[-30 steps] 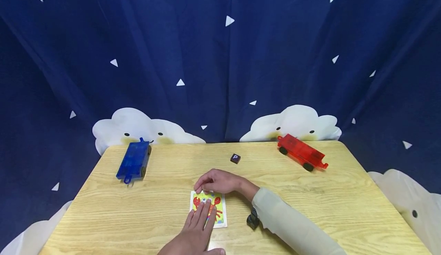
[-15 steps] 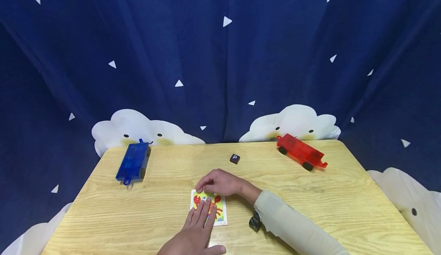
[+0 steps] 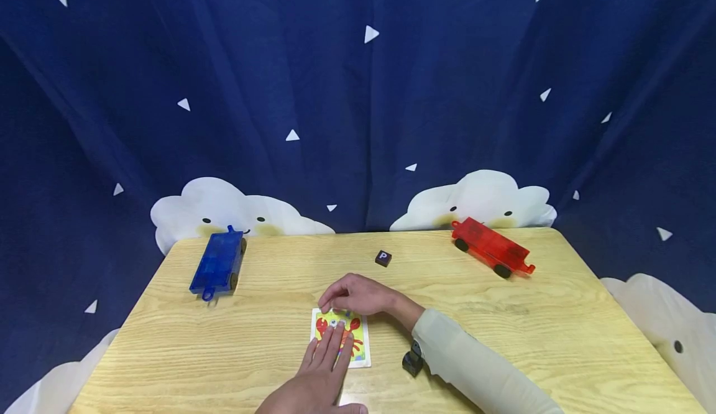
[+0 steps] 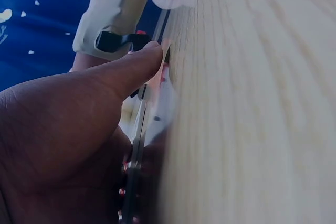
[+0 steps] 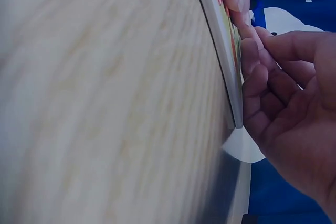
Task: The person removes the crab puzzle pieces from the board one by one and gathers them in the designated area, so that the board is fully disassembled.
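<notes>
A small square board with a white border and a red crab on yellow lies at the table's near middle. My left hand rests on it with straight fingers spread over the crab's lower part. In the left wrist view, the left thumb sticks out past the board. At the far edge is my right hand, its fingers bent down over the picture. The right wrist view shows these curled fingers right at the board's face, thumb near the index finger; I cannot tell whether they pinch anything.
On the wooden table, a blue wheeled toy wagon stands back left and a red one back right. A small dark tile with a P lies behind the board. A black object sits beside the right sleeve.
Both hands keep almost the same place on the board. The whole head view shifts slightly; the wagons and the tile stay put on the table.
</notes>
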Available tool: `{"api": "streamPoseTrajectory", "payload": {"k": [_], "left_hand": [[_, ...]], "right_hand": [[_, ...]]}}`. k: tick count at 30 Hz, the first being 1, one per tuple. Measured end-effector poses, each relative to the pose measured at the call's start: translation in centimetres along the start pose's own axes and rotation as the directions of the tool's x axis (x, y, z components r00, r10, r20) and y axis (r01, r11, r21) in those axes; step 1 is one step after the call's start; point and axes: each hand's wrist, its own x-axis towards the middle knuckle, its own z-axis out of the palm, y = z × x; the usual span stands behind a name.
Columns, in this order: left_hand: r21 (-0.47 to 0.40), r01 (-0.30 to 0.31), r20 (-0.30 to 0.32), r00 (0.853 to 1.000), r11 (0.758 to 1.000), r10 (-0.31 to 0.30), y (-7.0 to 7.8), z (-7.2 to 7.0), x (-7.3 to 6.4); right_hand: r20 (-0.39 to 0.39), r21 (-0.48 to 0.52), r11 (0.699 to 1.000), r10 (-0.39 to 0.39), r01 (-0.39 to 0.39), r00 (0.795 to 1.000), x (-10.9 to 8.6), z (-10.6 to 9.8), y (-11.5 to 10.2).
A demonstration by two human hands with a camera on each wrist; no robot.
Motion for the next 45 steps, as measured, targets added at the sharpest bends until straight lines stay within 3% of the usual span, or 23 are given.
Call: {"api": "streamPoseTrajectory", "payload": {"k": [10, 21, 28, 45], "left_hand": [[0.011, -0.054, -0.078, 0.995, 0.999, 0.054, -0.8, 1.1, 0.2], [0.032, -0.017, -0.054, 0.998, 0.999, 0.019, -0.3, 0.5, 0.2], [0.03, 0.011, -0.007, 1.0, 0.999, -0.011, 0.4, -0.2, -0.2], [-0.016, -0.043, -0.079, 0.996, 0.999, 0.042, -0.8, 1.1, 0.3]], "right_hand": [[0.021, 0.116, 0.993, 0.013, -0.016, 1.0, 0.2, 0.1, 0.1], [0.033, -0.01, 1.0, 0.001, -0.001, 0.999, 0.5, -0.2, 0.1], [0.056, -0.069, 0.997, -0.012, 0.016, 0.998, 0.7, -0.1, 0.1], [0.132, -0.079, 0.997, 0.012, -0.002, 0.991, 0.6, -0.1, -0.5]]}}
